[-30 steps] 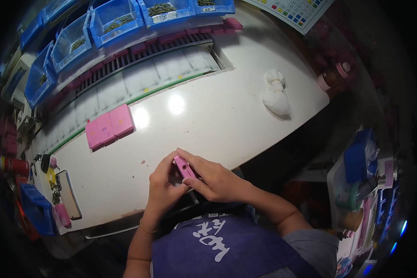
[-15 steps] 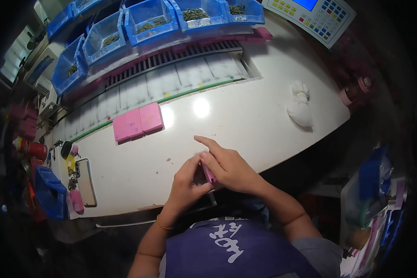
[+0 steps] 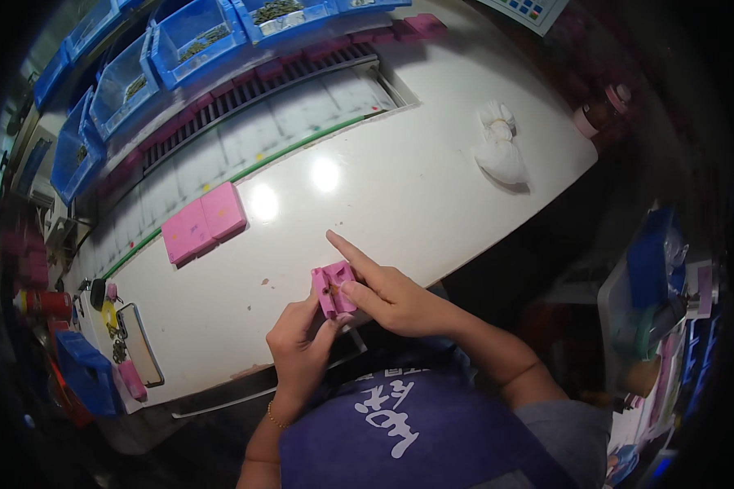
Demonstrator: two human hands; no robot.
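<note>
Above the table's near edge, both hands hold a small pink rubber mould [image 3: 339,275]. It is parted into two halves, and dark hollows show on its inner faces. My left hand [image 3: 296,336] is closed round its left and lower side, the thumb pressed along the bottom. From the right, my right hand [image 3: 400,303] has its thumb on the inside of the right half, while its index finger points out past the mould. The right hand's other fingers are partly hidden. Further off to the left, two pink mould blocks [image 3: 189,232] lie side by side on the white table [image 3: 367,204].
Blue bins [image 3: 167,61] with small greenish pieces line the back, behind a slatted grille and a green-edged white panel [image 3: 245,134]. A tied white pouch [image 3: 501,161] lies at right. A phone [image 3: 141,346] and keys [image 3: 120,352] sit at left. A pink-capped bottle [image 3: 616,99] stands far right.
The mould, mostly hidden between my hands before, is now turned up and parted so its inside shows. Both hands have shifted a little left, and the whole view has swung.
</note>
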